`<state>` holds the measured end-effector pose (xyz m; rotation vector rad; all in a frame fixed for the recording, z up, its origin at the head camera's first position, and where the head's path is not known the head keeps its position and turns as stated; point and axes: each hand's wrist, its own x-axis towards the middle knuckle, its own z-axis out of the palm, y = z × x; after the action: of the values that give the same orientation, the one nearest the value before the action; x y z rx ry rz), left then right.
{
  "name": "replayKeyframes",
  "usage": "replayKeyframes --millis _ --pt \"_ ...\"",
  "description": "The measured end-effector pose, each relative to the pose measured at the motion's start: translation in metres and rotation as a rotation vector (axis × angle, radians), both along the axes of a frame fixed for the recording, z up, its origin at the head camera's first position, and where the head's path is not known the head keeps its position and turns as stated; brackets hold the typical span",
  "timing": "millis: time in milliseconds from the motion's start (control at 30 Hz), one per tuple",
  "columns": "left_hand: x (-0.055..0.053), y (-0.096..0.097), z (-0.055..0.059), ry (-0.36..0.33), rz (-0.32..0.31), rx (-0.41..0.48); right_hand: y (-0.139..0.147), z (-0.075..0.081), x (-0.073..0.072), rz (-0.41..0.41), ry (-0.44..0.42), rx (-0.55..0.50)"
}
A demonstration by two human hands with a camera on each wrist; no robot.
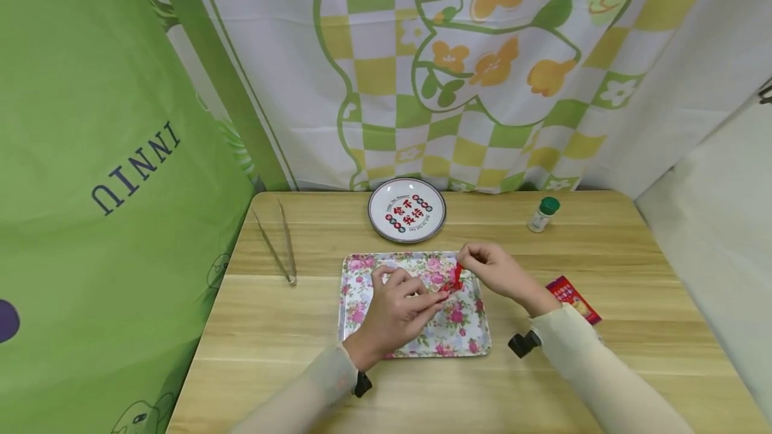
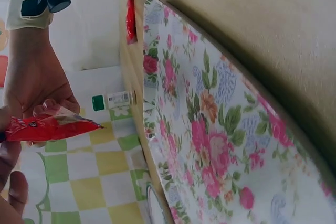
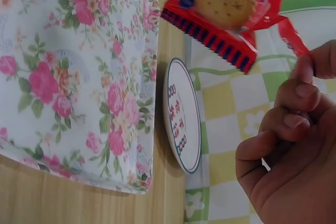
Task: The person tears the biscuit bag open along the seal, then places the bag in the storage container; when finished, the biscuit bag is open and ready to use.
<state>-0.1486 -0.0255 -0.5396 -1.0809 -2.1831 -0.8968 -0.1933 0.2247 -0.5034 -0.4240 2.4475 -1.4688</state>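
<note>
A small red biscuit packet (image 3: 223,1), with a round biscuit showing through its clear window, is held above the floral tray (image 1: 470,341). My left hand (image 1: 395,310) pinches one side of the packet between thumb and finger. Between the right thumb and forefinger is a narrow red strip (image 3: 293,38), partly torn and still joined to the packet's corner. The right hand (image 1: 497,272) has its other fingers loosely curled, as the right wrist view shows. From the left wrist, the packet (image 2: 52,128) appears nearly edge-on.
A white plate (image 1: 435,222) with red lettering stands behind the tray. Metal tongs (image 1: 292,280) lie spread at the left. A green-capped shaker bottle (image 1: 543,215) is at the back right, and a flat red packet (image 1: 574,300) lies by the right forearm.
</note>
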Motion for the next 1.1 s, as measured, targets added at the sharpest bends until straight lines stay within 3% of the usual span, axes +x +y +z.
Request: replayKeyframes --millis 167,367,433,533,667,833,1100 --pt "0.003 -0.002 -0.007 -0.149 0.034 0.006 -0.003 0.004 -0.002 0.044 0.023 0.051" --pt "0.007 -0.006 -0.014 -0.247 0.041 -0.010 -0.009 0.021 0.003 0.085 0.080 0.083" --pt "0.009 -0.006 -0.015 -0.298 0.046 -0.002 -0.008 0.015 0.001 0.090 0.099 0.092" --pt "0.010 -0.007 -0.017 -0.430 0.053 0.003 -0.004 0.001 -0.004 0.095 0.112 0.107" --pt "0.011 -0.008 -0.020 -0.582 0.070 -0.053 -0.003 -0.007 -0.007 0.112 0.083 0.147" --pt "0.012 -0.008 -0.023 -0.654 0.066 -0.163 -0.008 -0.014 -0.008 0.174 0.057 0.210" --pt "0.010 -0.008 -0.032 -0.699 0.074 -0.295 -0.017 -0.033 -0.011 0.247 0.033 0.281"
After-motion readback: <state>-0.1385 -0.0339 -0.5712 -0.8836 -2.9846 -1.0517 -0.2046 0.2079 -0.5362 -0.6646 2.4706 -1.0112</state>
